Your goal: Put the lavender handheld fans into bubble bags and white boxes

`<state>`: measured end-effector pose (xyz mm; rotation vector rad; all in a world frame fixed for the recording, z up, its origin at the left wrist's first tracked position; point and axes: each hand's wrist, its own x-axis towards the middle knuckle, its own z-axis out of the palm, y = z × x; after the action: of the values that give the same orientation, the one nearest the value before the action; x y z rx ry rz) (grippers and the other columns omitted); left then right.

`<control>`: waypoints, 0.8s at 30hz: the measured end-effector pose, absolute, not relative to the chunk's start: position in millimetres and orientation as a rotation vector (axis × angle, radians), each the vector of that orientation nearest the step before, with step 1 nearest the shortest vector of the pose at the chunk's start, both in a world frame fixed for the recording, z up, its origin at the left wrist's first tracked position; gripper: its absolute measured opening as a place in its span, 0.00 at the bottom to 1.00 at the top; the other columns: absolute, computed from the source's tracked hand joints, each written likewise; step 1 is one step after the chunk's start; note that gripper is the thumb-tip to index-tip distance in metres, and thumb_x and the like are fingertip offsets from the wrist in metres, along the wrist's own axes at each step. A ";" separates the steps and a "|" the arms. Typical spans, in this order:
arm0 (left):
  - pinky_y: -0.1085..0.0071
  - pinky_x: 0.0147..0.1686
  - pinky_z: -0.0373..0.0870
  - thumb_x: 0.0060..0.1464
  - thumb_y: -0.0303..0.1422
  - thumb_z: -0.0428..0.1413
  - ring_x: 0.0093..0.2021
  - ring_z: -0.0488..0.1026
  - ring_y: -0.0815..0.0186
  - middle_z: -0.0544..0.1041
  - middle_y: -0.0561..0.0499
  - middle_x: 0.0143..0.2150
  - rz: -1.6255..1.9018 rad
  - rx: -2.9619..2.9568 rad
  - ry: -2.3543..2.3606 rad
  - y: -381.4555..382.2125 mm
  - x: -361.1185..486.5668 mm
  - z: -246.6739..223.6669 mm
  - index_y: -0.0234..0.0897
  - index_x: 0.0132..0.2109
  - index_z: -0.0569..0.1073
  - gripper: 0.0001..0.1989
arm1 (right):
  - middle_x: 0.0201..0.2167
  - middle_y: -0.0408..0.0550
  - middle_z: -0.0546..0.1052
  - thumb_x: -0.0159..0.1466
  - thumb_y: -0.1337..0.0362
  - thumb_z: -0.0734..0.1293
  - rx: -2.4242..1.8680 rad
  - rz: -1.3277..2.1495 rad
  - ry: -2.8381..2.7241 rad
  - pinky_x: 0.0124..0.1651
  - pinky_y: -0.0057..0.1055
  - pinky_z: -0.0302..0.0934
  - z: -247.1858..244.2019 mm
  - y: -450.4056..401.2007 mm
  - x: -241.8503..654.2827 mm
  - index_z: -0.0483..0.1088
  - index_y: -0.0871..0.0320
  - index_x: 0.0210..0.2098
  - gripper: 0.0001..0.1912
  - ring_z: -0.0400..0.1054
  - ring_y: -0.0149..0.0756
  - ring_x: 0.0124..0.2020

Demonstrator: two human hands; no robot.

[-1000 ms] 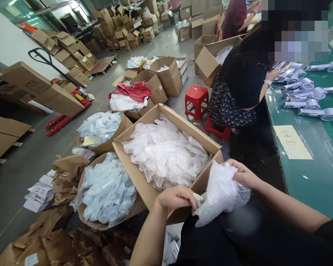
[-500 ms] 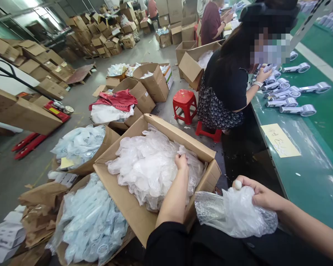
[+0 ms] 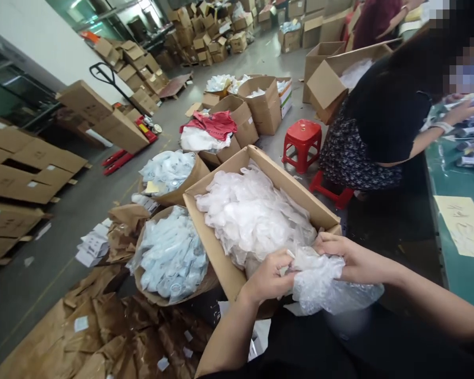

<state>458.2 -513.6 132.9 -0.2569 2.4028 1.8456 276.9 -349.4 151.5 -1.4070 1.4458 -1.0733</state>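
In front of my body, my right hand (image 3: 349, 258) is closed on a crumpled clear bubble bag (image 3: 327, 289), which hangs down over my dark clothing. My left hand (image 3: 272, 278) meets it from the other side, its thumb and fingers pinched on the edge of the clear plastic. Just beyond both hands stands an open cardboard box (image 3: 217, 252), heaped with white translucent plastic bags (image 3: 253, 210). Whether the bags contain anything is hard to make out.
Left of the box are cartons of bluish wrapped parts (image 3: 174, 258) and brown paper (image 3: 126, 326). A red stool (image 3: 302, 145) stands beyond. At right, a co-worker (image 3: 383, 116) sits by a green table (image 3: 462, 273) with a yellow note (image 3: 464, 223).
My left hand has come out of the heap in the box and back to the bag by my right hand. The view has swung left.
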 end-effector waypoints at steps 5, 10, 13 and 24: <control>0.74 0.29 0.65 0.38 0.36 0.63 0.28 0.70 0.67 0.75 0.52 0.26 1.769 -0.785 2.097 -592.8 479.1 90.3 0.36 0.28 0.75 0.09 | 0.46 0.55 0.67 0.60 0.63 0.65 -1.493 -1.036 1.362 0.51 0.39 0.57 144.9 -356.8 288.2 0.68 0.57 0.40 0.09 0.61 0.45 0.50; 0.69 0.29 0.64 0.47 0.38 0.54 0.29 0.72 0.61 0.70 0.49 0.19 1.442 -1.911 2.258 -671.2 452.0 25.1 0.36 0.20 0.68 0.13 | 0.32 0.47 0.68 0.60 0.64 0.62 -1.394 -0.977 1.297 0.36 0.29 0.60 127.2 -370.0 310.2 0.63 0.57 0.37 0.05 0.63 0.34 0.32; 0.68 0.36 0.65 0.45 0.33 0.53 0.36 0.73 0.58 0.73 0.47 0.24 1.387 -2.115 2.334 -677.9 442.7 3.8 0.36 0.22 0.69 0.08 | 0.35 0.48 0.68 0.58 0.64 0.64 -1.377 -1.022 1.282 0.41 0.31 0.60 120.1 -374.1 318.7 0.63 0.57 0.36 0.07 0.64 0.37 0.37; 0.76 0.34 0.67 0.49 0.37 0.57 0.32 0.71 0.71 0.73 0.53 0.33 2.572 -1.856 2.554 -617.5 481.9 74.1 0.36 0.40 0.71 0.12 | 0.45 0.52 0.65 0.59 0.70 0.62 -1.446 -1.058 1.174 0.50 0.35 0.56 137.1 -378.5 316.3 0.66 0.58 0.34 0.04 0.61 0.40 0.48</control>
<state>481.9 -617.5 74.1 -1.8558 2.5542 2.5715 316.3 -378.5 137.1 -1.4455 1.1744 -1.0583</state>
